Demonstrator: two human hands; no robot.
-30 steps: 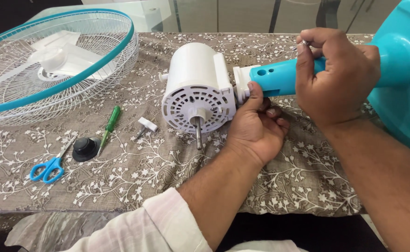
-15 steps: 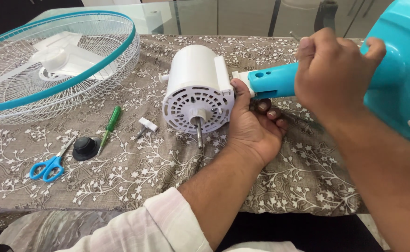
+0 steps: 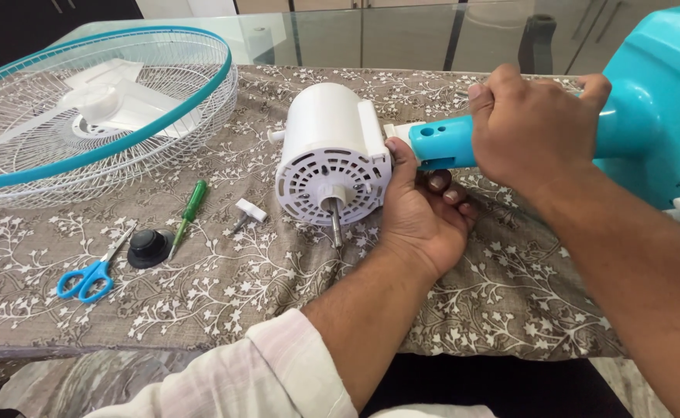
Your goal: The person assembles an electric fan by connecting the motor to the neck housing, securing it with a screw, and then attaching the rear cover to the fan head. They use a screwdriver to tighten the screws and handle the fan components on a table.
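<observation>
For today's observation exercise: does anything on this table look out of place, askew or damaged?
Nothing looks damaged or spilled. The fan is simply in parts: the white motor housing lies on its side with its shaft bare, and the guard with the blade sits apart at the far left. The left hand and right hand grip the teal neck.

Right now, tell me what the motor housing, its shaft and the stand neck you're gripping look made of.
Motor housing: looks like white moulded plastic, smooth, with a vented grille face. Shaft: apparently bare metal, thin, grey, with a dull shine. Stand neck: glossy turquoise plastic, seemingly moulded, with highlights and holes; the right hand wraps it, the left hand steadies the joint.
</observation>
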